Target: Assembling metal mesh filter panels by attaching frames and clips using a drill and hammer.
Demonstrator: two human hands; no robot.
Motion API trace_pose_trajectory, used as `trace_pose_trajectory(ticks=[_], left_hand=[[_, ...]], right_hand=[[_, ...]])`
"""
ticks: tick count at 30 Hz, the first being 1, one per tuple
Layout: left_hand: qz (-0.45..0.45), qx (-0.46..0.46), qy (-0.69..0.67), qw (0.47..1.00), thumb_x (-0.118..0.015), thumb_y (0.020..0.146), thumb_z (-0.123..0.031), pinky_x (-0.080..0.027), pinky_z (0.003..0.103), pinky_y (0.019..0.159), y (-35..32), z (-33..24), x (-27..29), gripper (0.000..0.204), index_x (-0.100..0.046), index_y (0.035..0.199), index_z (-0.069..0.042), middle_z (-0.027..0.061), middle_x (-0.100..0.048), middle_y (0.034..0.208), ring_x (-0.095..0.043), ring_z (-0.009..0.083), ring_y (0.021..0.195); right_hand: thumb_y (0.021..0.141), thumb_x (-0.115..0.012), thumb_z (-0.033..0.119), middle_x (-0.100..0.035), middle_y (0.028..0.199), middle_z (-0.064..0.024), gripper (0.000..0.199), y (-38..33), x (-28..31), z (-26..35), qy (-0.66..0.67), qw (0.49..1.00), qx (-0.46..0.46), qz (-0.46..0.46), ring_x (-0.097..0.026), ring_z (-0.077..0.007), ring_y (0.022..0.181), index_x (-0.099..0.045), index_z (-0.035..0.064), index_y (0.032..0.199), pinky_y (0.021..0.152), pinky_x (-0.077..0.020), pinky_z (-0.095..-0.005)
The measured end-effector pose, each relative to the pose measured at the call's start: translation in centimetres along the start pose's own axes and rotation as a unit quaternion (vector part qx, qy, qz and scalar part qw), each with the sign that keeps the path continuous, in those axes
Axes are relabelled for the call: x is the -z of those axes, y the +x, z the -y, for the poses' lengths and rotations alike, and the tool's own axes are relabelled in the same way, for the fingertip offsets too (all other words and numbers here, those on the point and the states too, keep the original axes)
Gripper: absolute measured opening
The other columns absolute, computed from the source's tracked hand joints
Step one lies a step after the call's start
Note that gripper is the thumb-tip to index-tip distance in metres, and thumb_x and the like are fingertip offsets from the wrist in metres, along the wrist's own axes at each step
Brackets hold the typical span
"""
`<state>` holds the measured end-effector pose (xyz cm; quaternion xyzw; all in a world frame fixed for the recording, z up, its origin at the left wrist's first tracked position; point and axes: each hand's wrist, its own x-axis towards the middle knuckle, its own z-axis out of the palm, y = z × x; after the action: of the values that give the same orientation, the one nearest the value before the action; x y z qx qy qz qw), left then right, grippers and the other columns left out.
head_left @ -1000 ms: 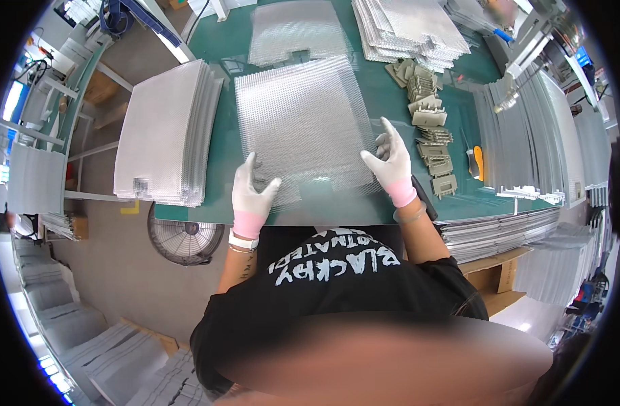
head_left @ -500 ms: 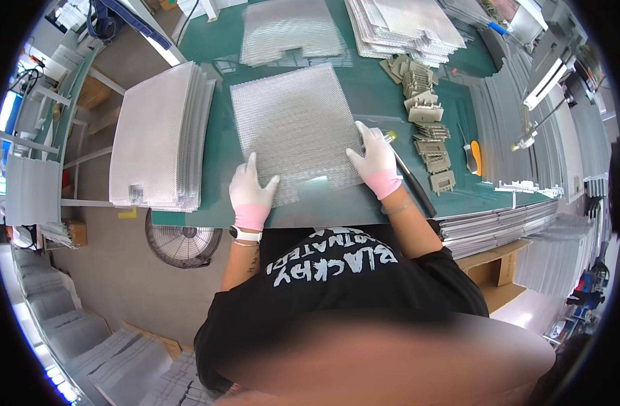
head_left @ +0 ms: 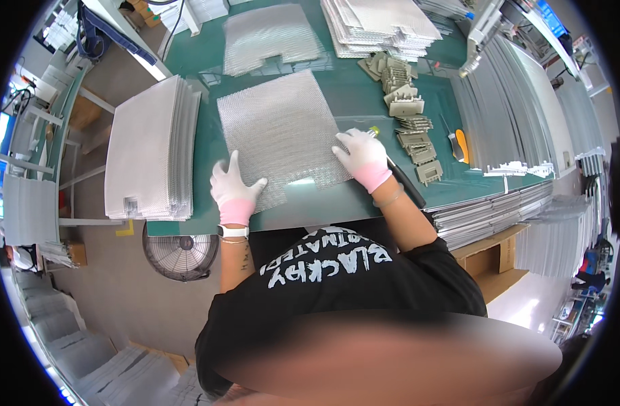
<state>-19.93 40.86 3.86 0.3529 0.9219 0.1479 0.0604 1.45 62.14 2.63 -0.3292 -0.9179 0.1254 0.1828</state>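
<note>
Both hands flat, fingers spread, on mesh sheet at bench near edge — left hand, right hand. Squaring step, likely — next needs an edge grip.

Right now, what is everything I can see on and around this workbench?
Mesh sheet: one, silver, flat on the green bench top, under both hands.
Stack of mesh sheets: one, silver, left end of the bench.
Second mesh sheet: one, silver, far side of the bench.
Far stack of sheets: one, silver, top right of the bench.
Small metal parts: a row, count unclear, grey, right of the mesh sheet.
Knife: one, orange, right of the parts.
Floor fan: one, grey, below the bench's left end.
Left hand: white and pink glove, on the sheet's near left corner.
Right hand: white and pink glove, on the sheet's right edge.
</note>
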Motion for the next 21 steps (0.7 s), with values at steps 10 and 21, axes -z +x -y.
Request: trace_pose_trajectory(ticks=[10,21], left_hand=[[0.108,-0.157,0.075,0.979,-0.083,0.071,-0.044,-0.016,0.062,0.121,-2.6,1.2,0.8,0.075,-0.058,0.138,-0.021,0.0163,-0.041,0.154,-0.028,0.0436,0.147],[0.386,0.046,-0.564,0.728,-0.063,0.100,-0.023,-0.053,0.029,0.083,-15.7,4.4,-5.1,0.027,-0.065,0.114,0.000,0.0074,-0.071,0.104,-0.066,0.0160,0.091]], right_hand=[[0.073,-0.072,0.012,-0.069,0.106,-0.0083,0.031,5.3,6.3,-14.8,-0.127,0.985,-0.030,-0.115,-0.065,-0.0311,0.099,-0.074,0.0145,0.104,0.085,-0.0550,-0.0427],[0.083,-0.073,0.008,-0.066,0.082,-0.0107,0.012,4.3,9.9,-8.2,0.059,0.997,0.032,-0.042,-0.066,-0.0266,0.078,-0.064,0.0045,0.089,0.073,-0.0523,-0.0372]])
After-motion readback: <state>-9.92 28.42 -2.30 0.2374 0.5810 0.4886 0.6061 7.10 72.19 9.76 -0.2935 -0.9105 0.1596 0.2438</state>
